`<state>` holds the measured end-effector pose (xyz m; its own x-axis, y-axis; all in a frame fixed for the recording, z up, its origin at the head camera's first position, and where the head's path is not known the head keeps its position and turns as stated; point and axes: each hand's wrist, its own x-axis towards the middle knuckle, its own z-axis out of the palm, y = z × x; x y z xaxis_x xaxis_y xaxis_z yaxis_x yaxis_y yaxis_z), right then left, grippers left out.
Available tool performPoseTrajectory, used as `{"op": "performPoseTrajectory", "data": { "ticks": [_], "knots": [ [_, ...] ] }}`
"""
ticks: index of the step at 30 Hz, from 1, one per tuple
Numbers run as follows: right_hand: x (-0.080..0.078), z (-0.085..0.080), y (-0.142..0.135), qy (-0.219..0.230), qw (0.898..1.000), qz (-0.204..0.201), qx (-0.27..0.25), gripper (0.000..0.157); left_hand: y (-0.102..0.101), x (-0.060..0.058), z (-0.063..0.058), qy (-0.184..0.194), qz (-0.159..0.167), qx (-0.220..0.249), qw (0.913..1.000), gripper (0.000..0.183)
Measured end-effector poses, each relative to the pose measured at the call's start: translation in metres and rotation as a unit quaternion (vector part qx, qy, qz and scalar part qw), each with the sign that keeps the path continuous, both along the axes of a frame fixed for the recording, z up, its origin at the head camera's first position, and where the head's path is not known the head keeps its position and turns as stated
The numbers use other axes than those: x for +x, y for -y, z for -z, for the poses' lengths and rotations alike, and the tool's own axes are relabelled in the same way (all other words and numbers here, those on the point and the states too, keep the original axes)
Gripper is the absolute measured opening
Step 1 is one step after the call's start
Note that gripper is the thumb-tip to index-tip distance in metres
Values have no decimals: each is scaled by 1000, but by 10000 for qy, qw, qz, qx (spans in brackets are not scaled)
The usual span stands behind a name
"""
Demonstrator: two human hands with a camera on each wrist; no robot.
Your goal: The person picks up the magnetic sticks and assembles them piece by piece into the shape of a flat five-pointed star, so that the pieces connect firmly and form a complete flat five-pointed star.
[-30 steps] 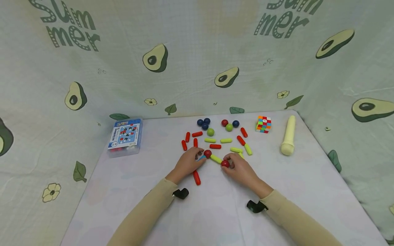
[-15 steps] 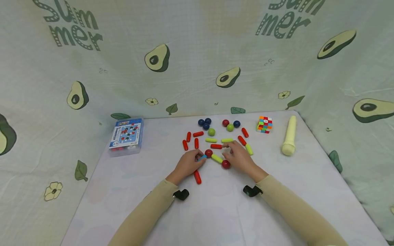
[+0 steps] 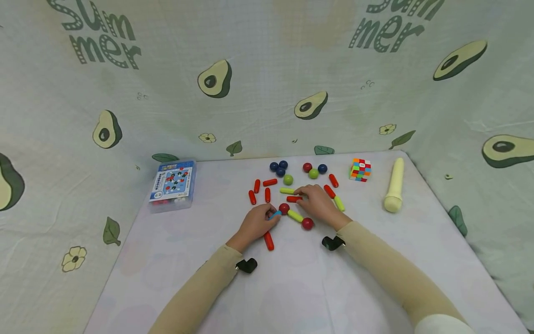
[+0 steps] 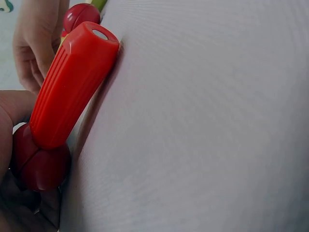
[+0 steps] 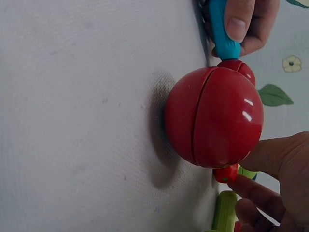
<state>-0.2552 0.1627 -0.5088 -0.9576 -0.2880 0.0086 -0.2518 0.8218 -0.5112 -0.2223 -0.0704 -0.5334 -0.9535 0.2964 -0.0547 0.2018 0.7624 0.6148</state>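
Note:
My left hand [image 3: 256, 222] pinches a blue rod [image 5: 225, 29] with its thumb and fingers. One end of that rod meets a red ball [image 3: 284, 208], from which a yellow-green rod [image 3: 295, 216] runs to another red ball [image 3: 307, 223]. Close to the left hand, a red rod [image 4: 72, 87] joins a dark red ball [image 4: 42, 157]. My right hand [image 3: 319, 203] has its thumb and index finger on either side of another red rod [image 3: 294, 199] lying on the table. In the right wrist view the large ball hides the thumb tip.
Loose red rods [image 3: 267, 195] and a yellow-green rod [image 3: 287, 190] lie beyond the hands. Farther back are dark blue balls [image 3: 281, 172] and green balls [image 3: 288, 179]. A boxed kit [image 3: 172, 187] stands left; a puzzle cube [image 3: 360, 170] and a pale yellow club-shaped object [image 3: 394, 185] stand right.
My right hand has let go of the nearer red ball and moved away and left to the loose red rod. My left hand still holds the blue rod in place.

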Motion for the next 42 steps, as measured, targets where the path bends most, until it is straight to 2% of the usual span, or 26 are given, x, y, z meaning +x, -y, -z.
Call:
{"op": "performPoseTrajectory", "data": {
  "ticks": [7, 22, 27, 36, 42],
  "knots": [
    [-3, -2, 3, -5, 9999, -70, 117, 26, 0, 1, -2, -21, -17, -18, 10000, 28],
    [3, -2, 5, 190, 9995, -90, 242, 27, -1, 1, 1, -21, -13, 27, 10000, 27],
    [10, -6, 1, 100, 9997, -131, 179, 27, -1, 2, 0, -46, -29, 31, 10000, 25],
    [35, -17, -8, -124, 9999, -61, -12, 28, -3, 2, -1, -208, -126, 200, 9995, 26],
    [53, -21, -13, -72, 9992, 88, -370, 29, -4, 0, -3, -456, -106, 305, 9984, 38]
  ]
}}
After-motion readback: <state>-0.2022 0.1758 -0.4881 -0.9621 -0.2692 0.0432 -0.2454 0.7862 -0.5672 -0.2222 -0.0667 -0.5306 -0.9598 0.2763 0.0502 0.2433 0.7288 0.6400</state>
